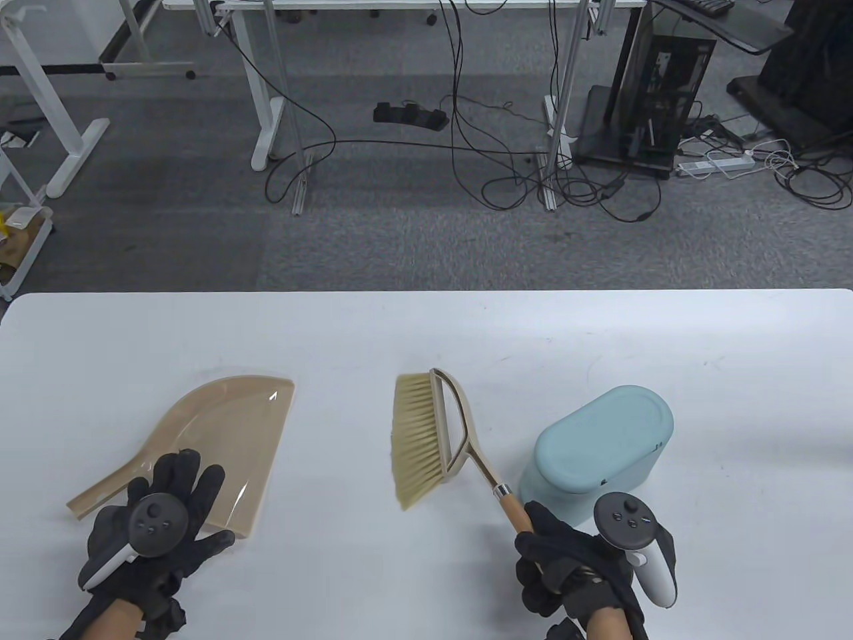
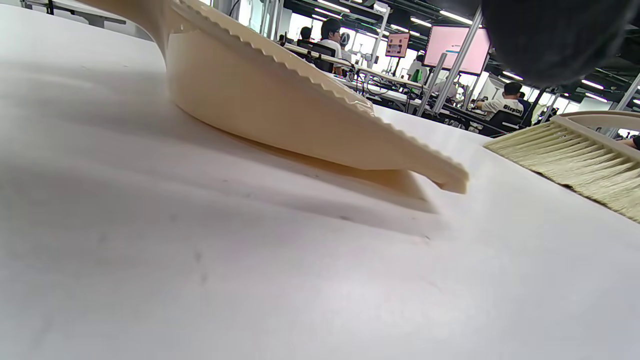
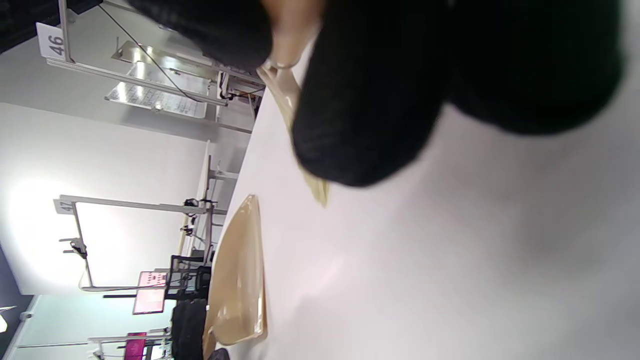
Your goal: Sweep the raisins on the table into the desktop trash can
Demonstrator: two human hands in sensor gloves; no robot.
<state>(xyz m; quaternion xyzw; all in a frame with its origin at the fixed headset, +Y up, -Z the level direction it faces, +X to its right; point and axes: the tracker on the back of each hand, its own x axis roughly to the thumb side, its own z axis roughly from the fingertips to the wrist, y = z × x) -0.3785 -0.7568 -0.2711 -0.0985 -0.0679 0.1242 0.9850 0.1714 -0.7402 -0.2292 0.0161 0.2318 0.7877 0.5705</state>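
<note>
1. White tabletop (image 1: 426, 333): I logged it as the surface bearing every item below.
2. Pale blue oval plastic desktop trash can (image 1: 603, 447): it stood upright with its lid closed. I used it as my landmark.
3. Hand brush with wooden handle, beige frame and straw-coloured bristles (image 1: 433, 437): it lay just left of the can, bristles pointing away from it.
4. Right hand (image 1: 573, 573): it sat in front of the can, black-gloved fingers (image 1: 540, 533) wrapped round the brush handle.
5. Beige translucent plastic dustpan (image 1: 213, 440): it rested well left of the can.
6. Left hand (image 1: 156, 527): its fingers were spread flat on the dustpan's near part, pressing rather than gripping.
7. Raisins: I could make out none on the tabletop.
</note>
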